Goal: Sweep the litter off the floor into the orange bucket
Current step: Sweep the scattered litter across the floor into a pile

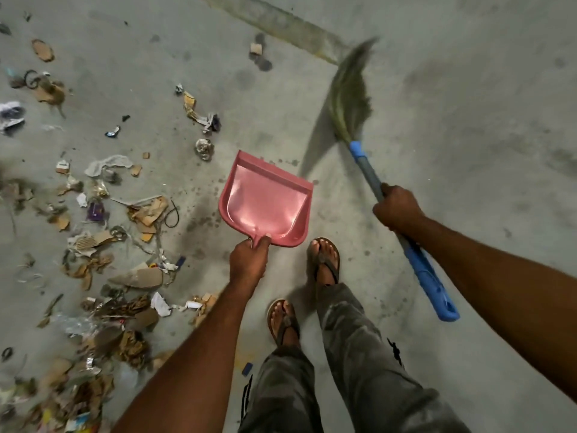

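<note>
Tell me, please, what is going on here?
A person stands on a grey concrete floor. Their left hand grips the handle of an empty pink plastic dustpan, and their right hand holds a blue-handled grass broom, its bristles out to the right. Cardboard and paper litter lies scattered to the left, not yet swept up. No orange bucket is in view.

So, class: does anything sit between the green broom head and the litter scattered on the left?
Partly. The pink plastic dustpan, held by the left hand, sits between the green grass broom in the right hand and the nearer cardboard-and-paper litter. Only bare concrete floor leads to the farther scraps.
</note>
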